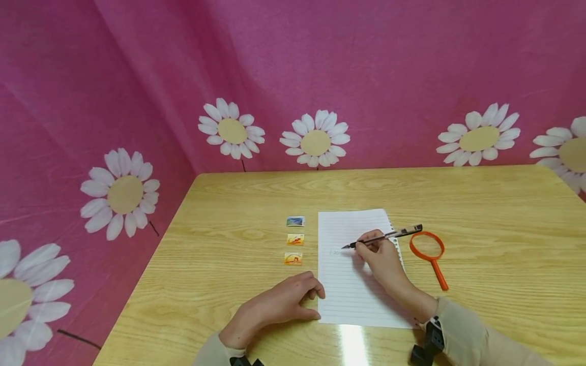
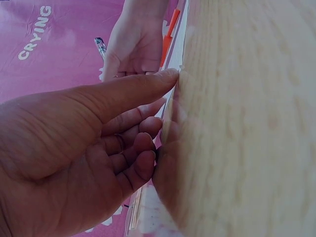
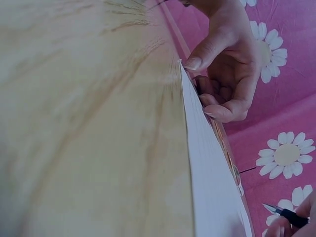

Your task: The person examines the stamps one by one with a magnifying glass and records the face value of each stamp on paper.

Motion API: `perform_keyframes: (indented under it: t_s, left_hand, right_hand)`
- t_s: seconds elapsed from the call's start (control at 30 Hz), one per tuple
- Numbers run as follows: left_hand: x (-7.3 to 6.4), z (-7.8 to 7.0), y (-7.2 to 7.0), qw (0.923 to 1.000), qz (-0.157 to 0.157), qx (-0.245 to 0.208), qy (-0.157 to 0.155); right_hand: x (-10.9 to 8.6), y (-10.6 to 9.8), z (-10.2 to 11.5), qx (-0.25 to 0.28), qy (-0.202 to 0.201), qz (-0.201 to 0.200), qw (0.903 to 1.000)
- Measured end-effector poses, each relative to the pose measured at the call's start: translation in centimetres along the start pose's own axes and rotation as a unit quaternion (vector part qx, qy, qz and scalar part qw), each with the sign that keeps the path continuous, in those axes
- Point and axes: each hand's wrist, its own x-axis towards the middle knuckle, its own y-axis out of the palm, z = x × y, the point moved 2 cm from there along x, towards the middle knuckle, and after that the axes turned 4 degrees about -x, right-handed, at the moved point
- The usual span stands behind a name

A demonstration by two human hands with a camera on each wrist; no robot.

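My right hand (image 1: 381, 259) pinches a black pen (image 1: 407, 231) over a lined sheet of paper (image 1: 352, 290), its tip at some faint writing on the upper left of the sheet. In the right wrist view the pen (image 3: 286, 214) shows its bare pointed tip, apart from the paper (image 3: 212, 187). At the sheet's left edge, my left hand (image 1: 286, 300) rests on the table with bent, relaxed fingers, and its thumb and fingertips touch the paper's margin. The left wrist view shows this hand (image 2: 74, 133) holding nothing.
Left of the sheet, three small picture stamps lie in a column: a blue-green one (image 1: 295, 221), a yellow one (image 1: 295, 239) and another yellow one (image 1: 293, 258). An orange magnifying glass (image 1: 434, 256) lies right of the paper. A pink flowered cloth (image 1: 366, 76) hangs behind the wooden table (image 1: 220, 229).
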Motion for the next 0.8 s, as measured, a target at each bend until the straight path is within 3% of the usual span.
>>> perform_keyframes:
  t_s: [0.23, 0.8]
  left_hand:
    - [0.0, 0.1, 0.1, 0.9999, 0.000, -0.006, -0.011]
    - [0.0, 0.2, 0.2, 0.9997, -0.002, -0.011, -0.020]
  right_hand:
    - [-0.2, -0.7, 0.2, 0.009, -0.014, -0.008, 0.9998]
    - [-0.4, -3.1, -0.3, 0.012, -0.006, -0.017, 0.9998]
